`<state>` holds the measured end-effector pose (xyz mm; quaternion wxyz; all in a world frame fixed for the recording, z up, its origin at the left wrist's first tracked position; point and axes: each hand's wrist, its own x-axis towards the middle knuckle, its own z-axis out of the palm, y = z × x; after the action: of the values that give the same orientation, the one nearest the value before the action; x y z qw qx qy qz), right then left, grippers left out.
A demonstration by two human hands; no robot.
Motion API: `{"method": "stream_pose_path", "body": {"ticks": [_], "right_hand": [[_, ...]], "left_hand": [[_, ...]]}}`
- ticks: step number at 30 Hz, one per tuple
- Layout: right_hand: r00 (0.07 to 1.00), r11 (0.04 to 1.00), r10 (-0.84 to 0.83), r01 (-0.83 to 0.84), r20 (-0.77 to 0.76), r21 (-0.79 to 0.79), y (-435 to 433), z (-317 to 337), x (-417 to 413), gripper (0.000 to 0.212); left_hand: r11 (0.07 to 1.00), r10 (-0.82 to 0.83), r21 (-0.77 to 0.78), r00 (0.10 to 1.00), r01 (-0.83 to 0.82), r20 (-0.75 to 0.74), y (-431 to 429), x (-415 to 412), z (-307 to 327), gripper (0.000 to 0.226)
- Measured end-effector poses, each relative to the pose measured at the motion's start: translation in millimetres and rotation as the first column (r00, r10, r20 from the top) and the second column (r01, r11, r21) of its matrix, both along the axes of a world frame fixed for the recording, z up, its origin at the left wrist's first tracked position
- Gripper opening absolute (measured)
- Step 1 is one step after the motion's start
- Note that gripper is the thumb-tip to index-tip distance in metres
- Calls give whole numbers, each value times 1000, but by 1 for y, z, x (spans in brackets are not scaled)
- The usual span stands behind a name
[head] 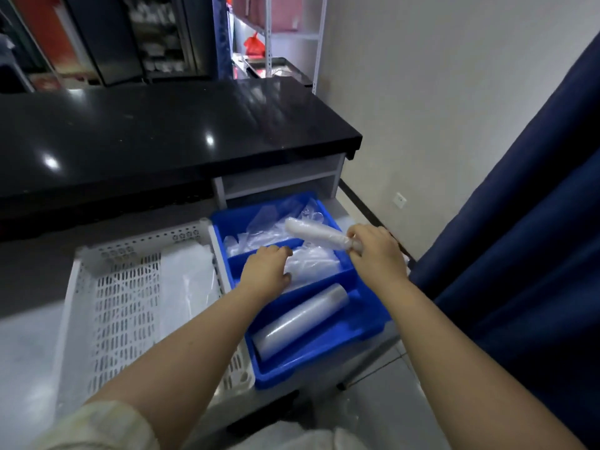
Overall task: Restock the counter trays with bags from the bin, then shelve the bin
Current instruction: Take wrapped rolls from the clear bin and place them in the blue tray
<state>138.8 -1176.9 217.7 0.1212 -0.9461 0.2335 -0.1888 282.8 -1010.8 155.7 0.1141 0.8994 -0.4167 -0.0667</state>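
Gripping one end of a rolled bundle of white bags (313, 233), the right hand (376, 251) is holding it clenched over the far compartments of the blue divided tray (373, 316). The left hand (268, 271) is pressing palm-down on the loose clear bags (313, 263) in the middle compartment, fingers curled but closed on nothing that shows.

By the look of it, the restocking step is in hand: the left hand is flattening what is already there while the right is bringing the roll in. The next move probably calls for lowering the roll into a compartment with room and letting go (the far one is looking crowded already). The near compartment is holding a roll of clear bags (300, 321).

Just left of the tray, touching it, the white perforated bin (107, 303) is sitting with a flat stack of clear bags (188, 280) inside, so shelving it is not yet due.

Both are resting on a grey surface (26, 345) below a glossy black countertop (162, 131). A dark blue curtain (519, 254) is hanging at the right, a white shelving rack (292, 35) is standing beyond, and the far room is blurred.
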Motion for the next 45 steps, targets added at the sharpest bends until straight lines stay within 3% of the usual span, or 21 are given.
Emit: {"method": "stream_pose_path", "body": {"ticks": [9,13,15,19,27,30,33,35,38,41,45], "right_hand": [[974,969,225,-221,-22,110,-44,-17,62,17],[948,939,318,-312,-18,148,-55,-25,72,18],[935,924,355,-349,-14,154,-64,-27,77,19],[898,886,441,-435,1,158,-76,-29,92,18],[794,785,600,-563,-93,259,-74,-16,132,19],[742,739,648,-557,-173,378,-67,-15,139,23],[674,720,685,-567,-277,400,-55,-22,139,24],[667,719,679,-520,-307,460,-48,-31,137,15],[729,655,631,-317,-266,686,-38,-48,125,15],[708,689,650,-395,-277,607,-30,-67,114,31],[555,698,716,-576,-423,426,-24,-76,107,26]], "left_hand": [[964,148,242,977,-108,-151,-38,10,-21,68],[933,200,328,971,-149,-129,-51,1,-18,42],[943,204,288,973,-166,-105,-52,-4,-15,27],[976,184,129,980,-174,-76,-44,-14,-5,20],[987,148,-73,987,-143,64,-15,-40,40,34],[977,150,-158,987,-141,51,2,-51,57,36],[958,176,-234,984,-164,28,20,-58,67,38],[935,231,-281,973,-216,19,29,-59,73,39],[895,310,-345,951,-284,22,34,-57,79,33],[865,376,-375,926,-334,42,28,-53,85,27],[851,409,-373,912,-369,31,10,-45,89,30]]}}
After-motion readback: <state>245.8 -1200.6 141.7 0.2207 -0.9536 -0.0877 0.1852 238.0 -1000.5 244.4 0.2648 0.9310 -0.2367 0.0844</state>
